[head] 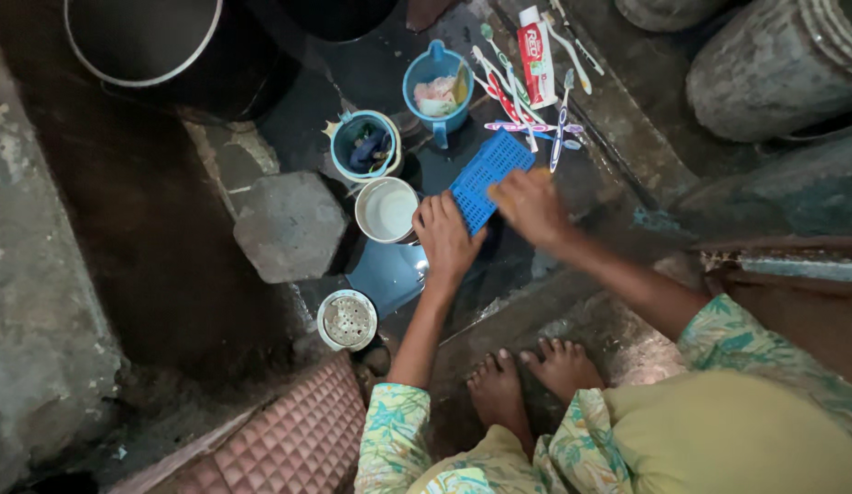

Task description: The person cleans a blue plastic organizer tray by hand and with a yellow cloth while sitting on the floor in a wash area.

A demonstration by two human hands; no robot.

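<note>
Blue perforated tray (488, 178) between both hands

dim overhead light, dark shadowed edges, slight blur

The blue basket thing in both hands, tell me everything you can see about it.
The blue perforated tray is a flat rectangle that looks like plastic, its face a grid of small holes. It is held tilted above the wet dark floor, one corner toward the toothbrushes. The left hand grips its lower end; the right hand presses on its right edge. Its underside is hidden.
</note>
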